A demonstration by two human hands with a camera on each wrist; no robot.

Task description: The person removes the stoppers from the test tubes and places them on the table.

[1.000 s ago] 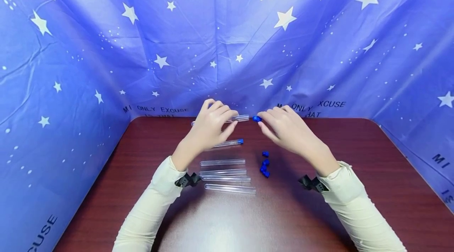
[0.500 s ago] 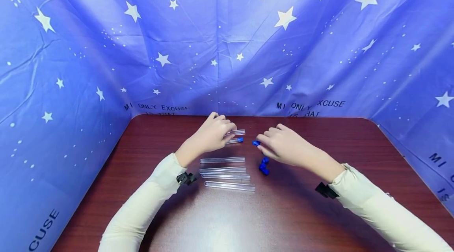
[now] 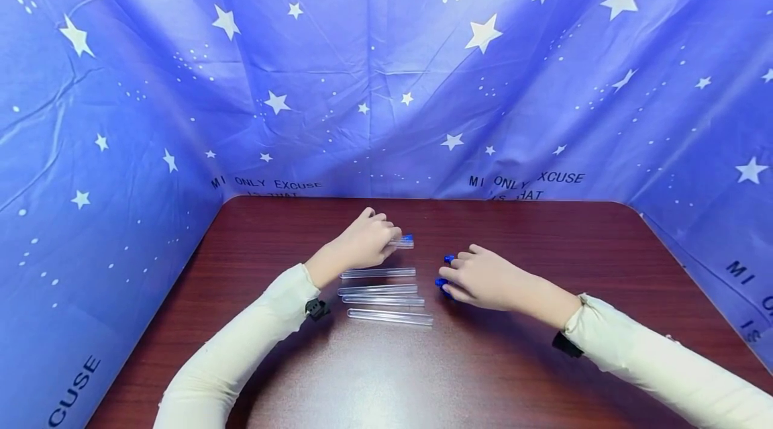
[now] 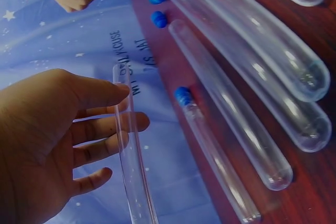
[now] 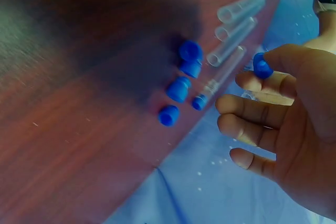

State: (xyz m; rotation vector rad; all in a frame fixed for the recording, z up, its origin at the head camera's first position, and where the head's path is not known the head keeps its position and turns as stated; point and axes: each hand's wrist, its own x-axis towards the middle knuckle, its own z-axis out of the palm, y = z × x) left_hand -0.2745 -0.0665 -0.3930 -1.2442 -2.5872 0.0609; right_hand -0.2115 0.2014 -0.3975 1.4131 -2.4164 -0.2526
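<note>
My left hand (image 3: 368, 239) pinches a clear, uncapped test tube (image 4: 134, 171) between thumb and fingers; its open end points right, and it overlaps a blue-capped test tube (image 4: 215, 156) lying on the table in the head view. My right hand (image 3: 489, 280) pinches a small blue cap (image 5: 262, 65) between thumb and index finger, its other fingers spread loosely. That hand hovers by several loose blue caps (image 5: 178, 88), partly hiding them in the head view. Nearer the person, several uncapped test tubes (image 3: 389, 317) lie side by side, mouths toward the right.
The dark red-brown table (image 3: 513, 375) has a blue star-printed curtain (image 3: 368, 66) along its back and sides. A black wrist device (image 3: 317, 309) sits at the left cuff, and another black device (image 3: 568, 343) at the right cuff.
Both hands have come down toward the person. The left still grips the tube, now over the capped one; the right has moved with its cap from near the tube's mouth to the loose caps.
</note>
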